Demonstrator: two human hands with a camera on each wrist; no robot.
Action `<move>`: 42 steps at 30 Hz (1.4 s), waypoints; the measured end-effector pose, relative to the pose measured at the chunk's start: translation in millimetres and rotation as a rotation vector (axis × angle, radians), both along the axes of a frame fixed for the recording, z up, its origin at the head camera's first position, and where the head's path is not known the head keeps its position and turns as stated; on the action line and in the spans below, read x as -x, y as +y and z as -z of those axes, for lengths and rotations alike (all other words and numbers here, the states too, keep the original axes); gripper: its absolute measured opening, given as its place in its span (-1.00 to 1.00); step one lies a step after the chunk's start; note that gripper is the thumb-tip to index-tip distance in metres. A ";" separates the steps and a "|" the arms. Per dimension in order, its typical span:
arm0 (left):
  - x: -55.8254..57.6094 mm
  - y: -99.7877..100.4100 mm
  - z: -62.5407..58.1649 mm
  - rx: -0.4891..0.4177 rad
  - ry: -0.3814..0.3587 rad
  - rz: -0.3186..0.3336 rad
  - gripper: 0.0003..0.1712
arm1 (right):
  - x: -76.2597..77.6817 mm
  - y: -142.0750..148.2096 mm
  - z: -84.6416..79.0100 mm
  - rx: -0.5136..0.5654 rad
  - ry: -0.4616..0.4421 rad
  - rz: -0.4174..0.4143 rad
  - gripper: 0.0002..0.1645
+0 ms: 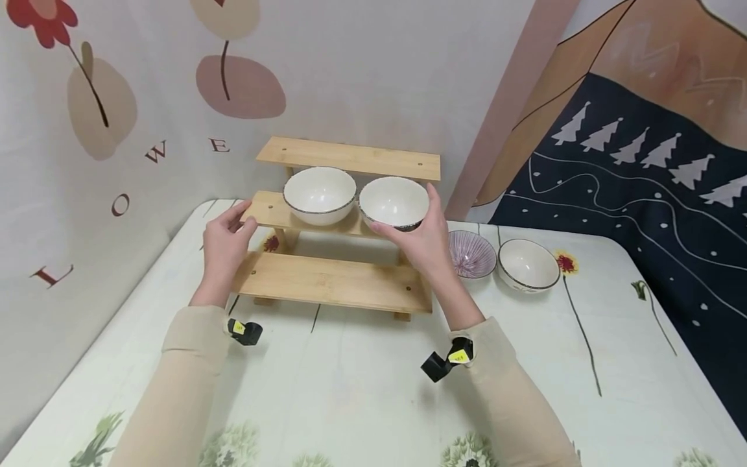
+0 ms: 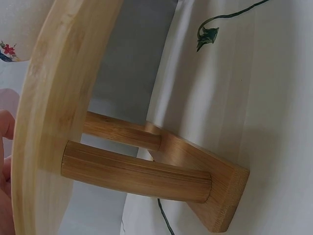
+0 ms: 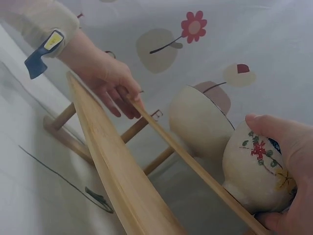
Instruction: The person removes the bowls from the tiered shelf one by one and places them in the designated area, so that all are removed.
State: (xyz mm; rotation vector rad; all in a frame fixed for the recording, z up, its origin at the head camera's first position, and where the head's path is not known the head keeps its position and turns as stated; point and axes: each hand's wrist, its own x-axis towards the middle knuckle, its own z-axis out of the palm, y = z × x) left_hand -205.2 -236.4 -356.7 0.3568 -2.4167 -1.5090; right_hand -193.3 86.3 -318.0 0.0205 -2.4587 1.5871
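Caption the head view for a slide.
Right grip holds one bowl beside another bowl at the middle shelf; left grip holds that shelf's end.

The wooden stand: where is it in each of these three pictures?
Head: the wooden stand is just left of the middle.
Left wrist: its board runs down the left, its foot right of centre.
Right wrist: its boards slant from upper left to bottom.
Shared landmark: the left hand, beside the stand in all three.

Near frame centre, our right hand (image 1: 427,241) grips a white bowl (image 1: 393,200) (dark-rimmed); left of centre, our left hand (image 1: 224,250) pinches the wooden rack (image 1: 332,282).
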 end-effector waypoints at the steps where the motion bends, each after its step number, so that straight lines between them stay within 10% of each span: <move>1: 0.1 0.0 0.1 0.000 0.002 -0.001 -0.41 | -0.9 1.0 0.0 0.001 0.001 0.004 0.47; 42: 2.2 -4.4 0.1 0.024 0.020 0.017 -0.41 | -55.9 55.2 8.7 0.023 0.006 0.034 0.37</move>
